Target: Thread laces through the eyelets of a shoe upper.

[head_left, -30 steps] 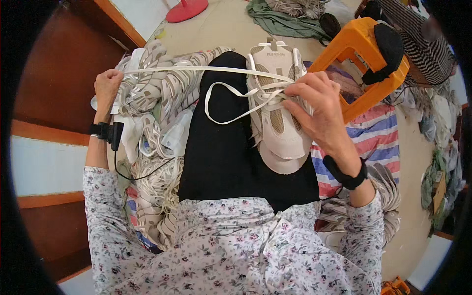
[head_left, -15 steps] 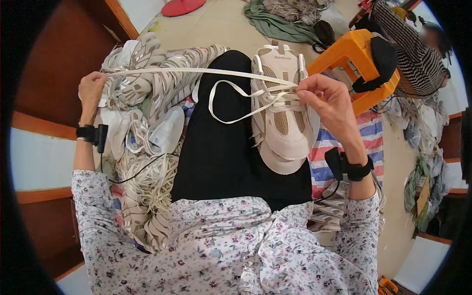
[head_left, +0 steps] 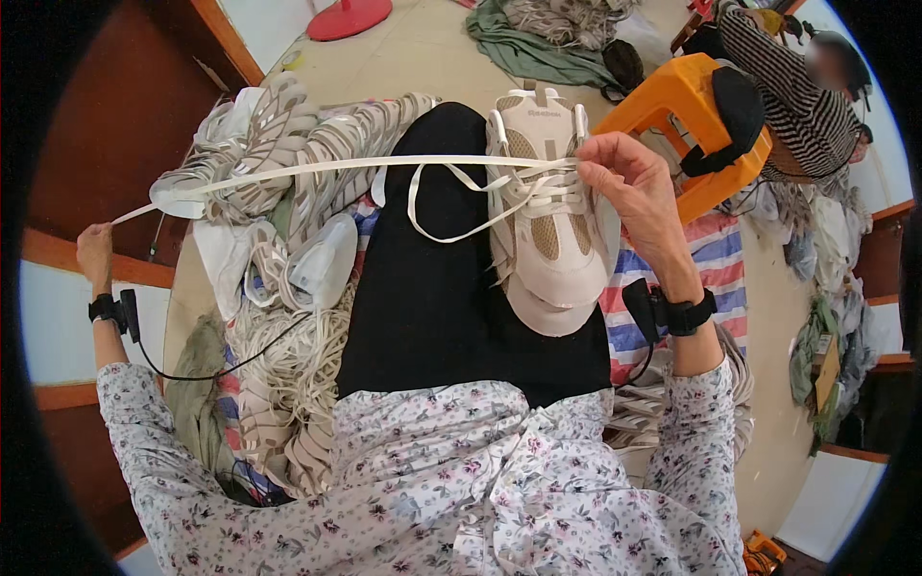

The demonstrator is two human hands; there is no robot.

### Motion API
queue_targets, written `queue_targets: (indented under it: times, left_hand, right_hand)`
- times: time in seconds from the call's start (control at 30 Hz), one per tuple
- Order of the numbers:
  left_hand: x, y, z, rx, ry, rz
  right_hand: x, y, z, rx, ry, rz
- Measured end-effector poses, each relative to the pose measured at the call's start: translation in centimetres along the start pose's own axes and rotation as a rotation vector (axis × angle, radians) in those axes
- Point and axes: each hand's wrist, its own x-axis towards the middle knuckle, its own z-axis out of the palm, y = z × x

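The left hand (head_left: 94, 252), left of the shoe (head_left: 551, 230), and right hand (head_left: 634, 184), at its right edge, pinch the lace (head_left: 384, 162), apparently tightening it, which next calls for even tension.

One left hand (head_left: 94, 257), one right hand (head_left: 626, 180), two black wristbands (head_left: 690, 315), one laced shoe (head_left: 565, 254), one outstretched lace strand (head_left: 317, 166), one orange stool (head_left: 684, 91), one red base (head_left: 351, 18) and one co-worker (head_left: 792, 101) appear among shoe uppers (head_left: 336, 139) too heaped to count
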Motion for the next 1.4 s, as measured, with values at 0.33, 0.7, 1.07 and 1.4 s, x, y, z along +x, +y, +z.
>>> queue_targets:
  times: [0.33, 0.7, 1.07, 1.4]
  left_hand:
    - [-9.3, 23.7, -3.2, -0.851, -0.355, 0.213]
    - [-29.2, 46.8, -7.4, -1.053, -1.089, 0.737]
    - [-24.0, 47.1, -7.5, -1.112, -1.201, 0.575]
    - [-25.2, 49.8, -6.7, -1.176, -1.103, 0.91]
  right_hand:
    - [0.9, 1.2, 0.0, -0.275, -0.025, -0.143]
    - [0.3, -0.7, 1.0, -0.092, -0.065, -0.016]
    - [2.0, 2.6, -5.7, 0.828, 0.071, 0.233]
    - [-1.3, 2.2, -21.6, 0.721, 0.516, 0.136]
